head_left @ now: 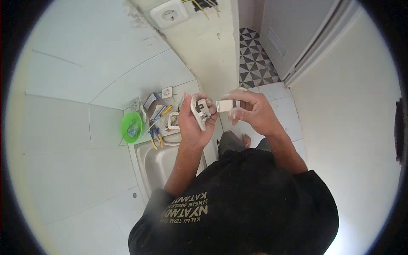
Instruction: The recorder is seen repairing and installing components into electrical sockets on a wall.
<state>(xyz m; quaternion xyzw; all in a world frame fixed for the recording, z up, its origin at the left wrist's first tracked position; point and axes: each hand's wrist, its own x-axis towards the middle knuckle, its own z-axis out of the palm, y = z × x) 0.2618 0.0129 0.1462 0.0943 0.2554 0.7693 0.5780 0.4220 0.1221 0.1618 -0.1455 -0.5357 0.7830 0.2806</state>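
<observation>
My left hand (pixel 190 132) is closed round a white wall-switch frame (pixel 196 115), held on edge with its inner side turned to the right. A white clip-like part with dark gaps sits in that frame. Between the thumb and fingers of my right hand (pixel 254 111) is a small white switch module (pixel 225 106), with a dark band near the fingers. The module is level with the frame and close to my left fingertips; a narrow gap seems to lie between the two parts. Pale dust coats the fingers of both hands.
Left of my hands, a counter beside a metal sink (pixel 148 163) carries a green bowl (pixel 123 127), pliers (pixel 158 140), a yellow-handled screwdriver (pixel 166 111) and a small white socket (pixel 167 92). Above, the wall has a socket (pixel 170 15) and an open box with loose wires (pixel 205 5).
</observation>
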